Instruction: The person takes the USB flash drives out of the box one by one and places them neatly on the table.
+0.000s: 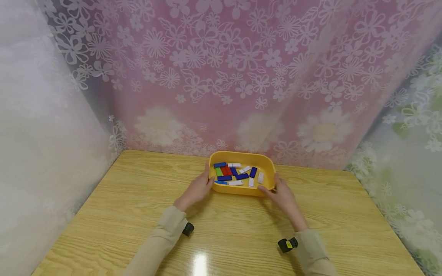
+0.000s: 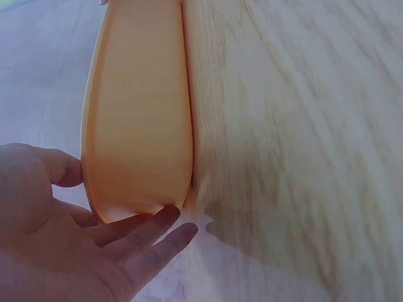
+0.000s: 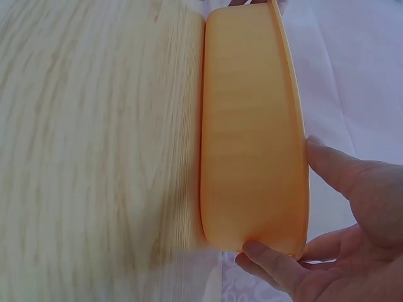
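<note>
You had a yellow tray (image 1: 243, 190) between your hands, standing on the wooden bench (image 1: 121, 207) toward its far edge, about midway left to right. Your left hand (image 1: 197, 190) held the tray's left end, thumb at the rim and fingers against the near left corner. Your right hand (image 1: 281, 195) held the right end the same way, thumb on the rim and fingers curled under the near right corner.

Only the head view showed you what lay inside: small flat blocks (image 1: 238, 174) scattered over the floor of the tray, several dark blue, several white, one red and one green, the red and green lying side by side at the left. No writing could be read on any of them.

The wrist views gave you only the outside. From the left wrist you saw the tray's smooth wall (image 2: 138, 119), your thumb at its rim and your fingers (image 2: 154, 233) laid along its lower corner. From the right wrist you saw the opposite wall (image 3: 252, 132) and your fingers (image 3: 271, 261) hooked at the corner.

Behind the bench hung a pink curtain with white flowers (image 1: 221, 73).
</note>
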`<state>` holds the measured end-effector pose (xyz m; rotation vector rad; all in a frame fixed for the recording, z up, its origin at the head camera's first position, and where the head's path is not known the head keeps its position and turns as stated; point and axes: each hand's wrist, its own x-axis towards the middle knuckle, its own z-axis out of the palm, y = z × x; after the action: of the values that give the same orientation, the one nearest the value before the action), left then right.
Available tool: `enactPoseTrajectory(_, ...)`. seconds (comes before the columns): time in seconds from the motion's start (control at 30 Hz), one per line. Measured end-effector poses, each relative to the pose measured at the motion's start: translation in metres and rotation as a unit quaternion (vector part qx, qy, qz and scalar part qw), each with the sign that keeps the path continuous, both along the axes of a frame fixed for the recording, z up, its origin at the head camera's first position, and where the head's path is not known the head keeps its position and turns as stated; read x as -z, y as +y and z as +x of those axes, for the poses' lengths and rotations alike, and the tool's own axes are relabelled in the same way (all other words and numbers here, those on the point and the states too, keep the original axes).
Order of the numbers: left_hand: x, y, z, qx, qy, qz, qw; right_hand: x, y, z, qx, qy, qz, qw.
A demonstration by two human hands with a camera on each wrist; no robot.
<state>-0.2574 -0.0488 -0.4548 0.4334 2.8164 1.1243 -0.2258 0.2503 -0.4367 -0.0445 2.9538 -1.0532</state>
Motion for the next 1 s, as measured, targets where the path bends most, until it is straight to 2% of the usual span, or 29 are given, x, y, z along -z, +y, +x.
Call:
enactPoseTrajectory(0.23, -0.002, -0.01, 0.001, -0.013, -0.006, -0.005, 0.9999, -0.001, -0.011, -0.001, -0.003, 0.002, -0.002, 1.0)
enactPoseTrajectory(0.37, -0.002, -0.013, 0.001, -0.02, -0.005, 0.017, 0.9996, -0.001, -0.012, -0.002, -0.004, -0.004, -0.003, 1.0)
enactPoseTrajectory(0.5, 0.0, -0.015, -0.002, -0.024, 0.015, 0.046, 0.9986, 0.0, -0.01, -0.005, -0.001, -0.008, -0.018, 1.0)
enactPoseTrajectory(0.77, 0.001, -0.014, -0.006, -0.018, 0.028, 0.02, 0.9992, 0.005, -0.006, -0.007, 0.01, -0.027, -0.024, 0.999)
enactPoseTrajectory(1.0, -0.002, -0.015, -0.006, -0.014, 0.025, 0.002, 0.9996, 0.002, -0.009, -0.005, 0.0, -0.02, -0.021, 1.0)
